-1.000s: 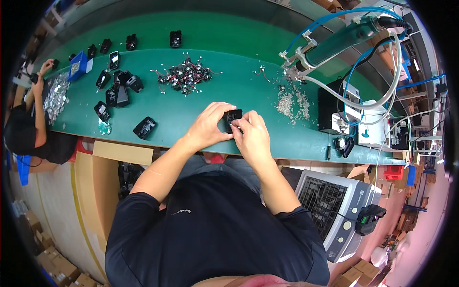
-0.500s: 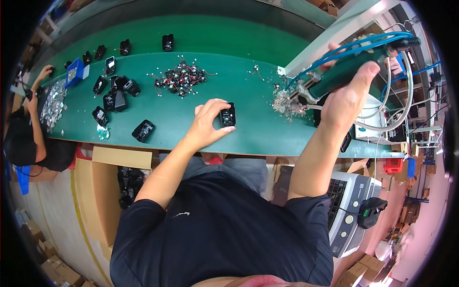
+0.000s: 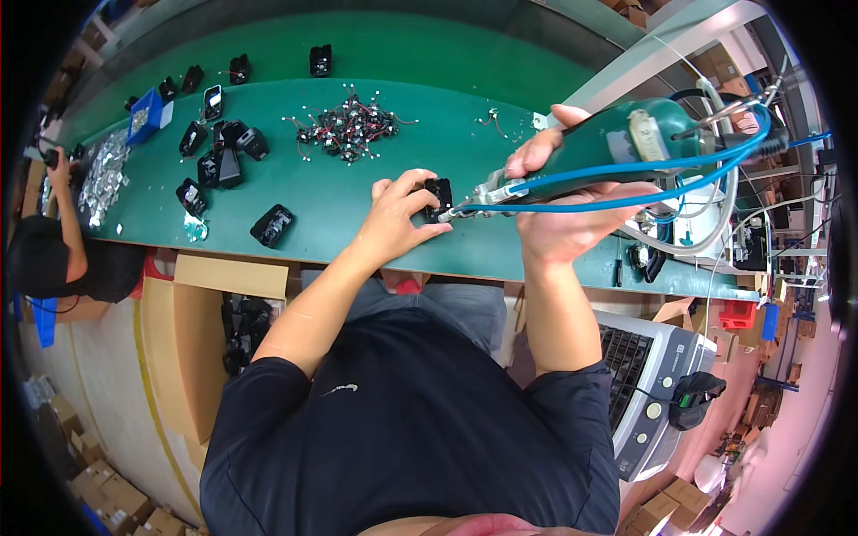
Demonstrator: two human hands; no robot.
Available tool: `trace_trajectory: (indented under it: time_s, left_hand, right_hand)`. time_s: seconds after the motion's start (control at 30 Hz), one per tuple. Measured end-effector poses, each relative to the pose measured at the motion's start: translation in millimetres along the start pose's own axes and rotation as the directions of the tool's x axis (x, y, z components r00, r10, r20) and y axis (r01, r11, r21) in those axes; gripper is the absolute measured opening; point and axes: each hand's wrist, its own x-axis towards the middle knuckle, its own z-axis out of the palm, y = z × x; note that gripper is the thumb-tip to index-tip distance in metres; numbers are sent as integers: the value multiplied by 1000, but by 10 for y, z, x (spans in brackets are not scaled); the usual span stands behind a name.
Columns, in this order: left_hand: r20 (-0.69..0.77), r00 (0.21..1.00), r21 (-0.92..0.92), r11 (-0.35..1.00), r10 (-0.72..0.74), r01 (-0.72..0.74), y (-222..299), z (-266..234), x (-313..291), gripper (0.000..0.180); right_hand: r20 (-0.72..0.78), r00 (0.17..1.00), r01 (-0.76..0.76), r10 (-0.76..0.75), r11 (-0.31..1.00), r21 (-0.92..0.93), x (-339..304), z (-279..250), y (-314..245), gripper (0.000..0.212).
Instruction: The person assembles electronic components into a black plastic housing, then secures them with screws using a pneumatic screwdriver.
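Note:
My left hand (image 3: 394,221) grips a small black plastic housing (image 3: 438,196) on the green bench, its thumb at the near edge and its fingers over the far side. My right hand (image 3: 552,214) is wrapped round a green power screwdriver (image 3: 617,147) with blue air hoses (image 3: 661,171). The tool lies slanted, its metal nose (image 3: 487,195) pointing left. The tip reaches the near right part of the housing; whether it touches a screw is too small to tell.
A pile of small wired parts (image 3: 350,129) lies beyond my left hand. Several black housings (image 3: 234,143) stand to the left, near a blue bin (image 3: 146,116). An open cardboard box (image 3: 192,348) sits below the bench. A co-worker (image 3: 54,259) works at the far left.
My right hand has brought the screwdriver left and down, from the pile of small metal pieces to the housing. My left hand still holds the housing, shifted slightly.

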Motion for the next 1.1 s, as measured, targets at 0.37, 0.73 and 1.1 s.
trace_trajectory:
  time_s: [0.37, 0.73, 1.1]
  left_hand:
    - [-13, 1000, 19, 1000, 12, -12, -9, 7, 7, 37]
    - [-11, 1000, 19, 1000, 8, -8, -8, 5, 11, 36]
    - [-25, 1000, -25, 1000, -18, 17, -36, 8, 10, 37]
  right_hand:
    - [23, 1000, -19, 18, 998, 57, -93, -71, 337, 119]
    - [-9, 999, 31, -30, 999, 44, -102, -43, 364, 111]
    - [-10, 1000, -10, 11, 995, 98, -112, -32, 396, 111]
